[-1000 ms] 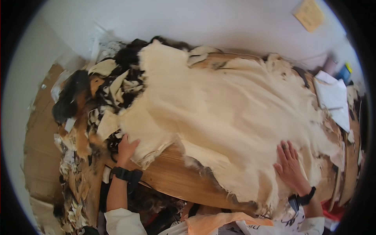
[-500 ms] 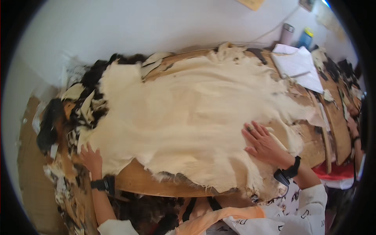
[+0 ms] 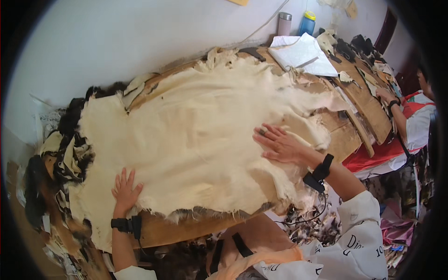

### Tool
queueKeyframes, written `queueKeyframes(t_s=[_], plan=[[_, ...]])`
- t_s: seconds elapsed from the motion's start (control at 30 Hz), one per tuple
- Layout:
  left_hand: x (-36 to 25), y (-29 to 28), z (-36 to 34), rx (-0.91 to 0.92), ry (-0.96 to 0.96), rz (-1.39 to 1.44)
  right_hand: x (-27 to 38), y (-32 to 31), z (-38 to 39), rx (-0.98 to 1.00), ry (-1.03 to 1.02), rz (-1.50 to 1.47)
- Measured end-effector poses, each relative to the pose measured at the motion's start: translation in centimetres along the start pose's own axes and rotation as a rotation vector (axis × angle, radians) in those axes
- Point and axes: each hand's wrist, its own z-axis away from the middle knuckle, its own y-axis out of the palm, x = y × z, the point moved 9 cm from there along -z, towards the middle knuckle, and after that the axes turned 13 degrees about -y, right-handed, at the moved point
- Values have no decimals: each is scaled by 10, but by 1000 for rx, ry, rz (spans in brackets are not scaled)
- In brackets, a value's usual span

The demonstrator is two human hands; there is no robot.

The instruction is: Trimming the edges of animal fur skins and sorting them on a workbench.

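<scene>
At the lower left, the bare left hand [image 3: 126, 189] lies palm-down with fingers spread, gripping nothing, on a large cream-coloured, ragged-edged hide [image 3: 186, 135]. The hide fills the frame's middle, draped over a brown wooden board [image 3: 177, 229] that shows at lower centre. Right of centre, the bare right hand [image 3: 282, 147] presses flat on it, likewise clasping nothing. Farther off, at upper right, lie folded white sheets [image 3: 298, 52] below a blue, yellow-capped bottle [image 3: 306, 24].

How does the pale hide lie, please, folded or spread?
Mostly spread: the pale hide lies broadly over the wooden surface, wrinkled at right.
</scene>
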Motion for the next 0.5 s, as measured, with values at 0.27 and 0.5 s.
queueKeyframes(t_s=[0.27,0.5], plan=[[6,8,56,22,95,7,37,12,42,44,67,70],[26,13,129,68,125,10,85,21,81,8,39,16]])
